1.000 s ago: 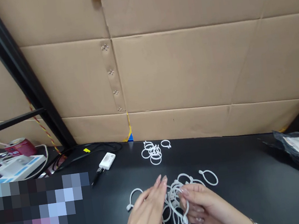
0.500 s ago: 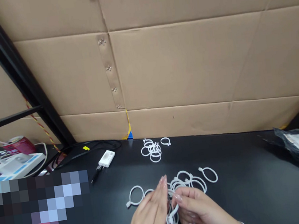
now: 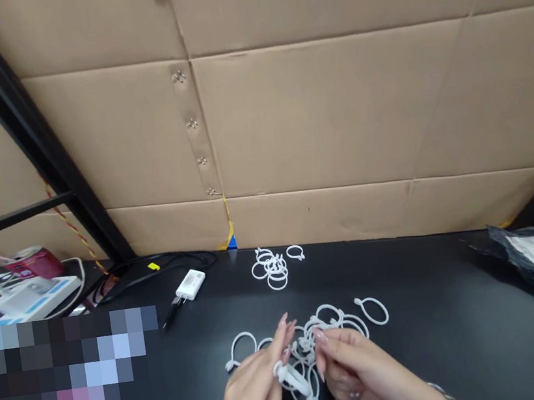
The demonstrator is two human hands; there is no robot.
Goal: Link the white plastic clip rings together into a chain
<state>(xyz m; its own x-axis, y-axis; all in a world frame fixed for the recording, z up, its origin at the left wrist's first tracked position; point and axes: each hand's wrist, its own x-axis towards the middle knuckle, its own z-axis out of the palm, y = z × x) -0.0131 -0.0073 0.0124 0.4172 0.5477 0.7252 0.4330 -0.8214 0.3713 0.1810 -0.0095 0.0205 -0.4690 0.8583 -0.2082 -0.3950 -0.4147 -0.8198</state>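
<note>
One ring (image 3: 294, 379) shows against the left hand (image 3: 252, 385), fingers straight, its hold unclear; on the right hand (image 3: 350, 354), thumb and forefinger meet, whether pinching anything I cannot tell. Beneath, the pile (image 3: 308, 344) overlaps, so lifting one ring could drag others along. Farther off lies a smaller cluster (image 3: 276, 266).

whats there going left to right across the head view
Red can → yellow scrap → white charger → left hand → white rings between the hands → right hand → black plastic bag
</note>
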